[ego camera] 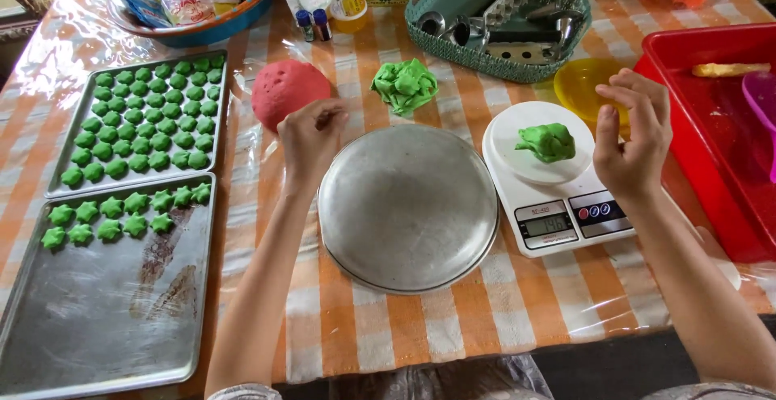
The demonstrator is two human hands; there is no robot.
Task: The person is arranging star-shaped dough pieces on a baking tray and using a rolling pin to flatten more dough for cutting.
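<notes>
left hand (311, 135) curled, right hand (633, 137) raised

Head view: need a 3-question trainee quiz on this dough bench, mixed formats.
1. True or false: the lump of green dough lies on the white kitchen scale.
2. What is nearest the left hand? A. round red dough ball B. teal plastic basket C. red plastic tub
3. Fill in: the round metal plate lies between the two ____.

Key: 1 true; 2 A; 3 hands (right hand).
</notes>
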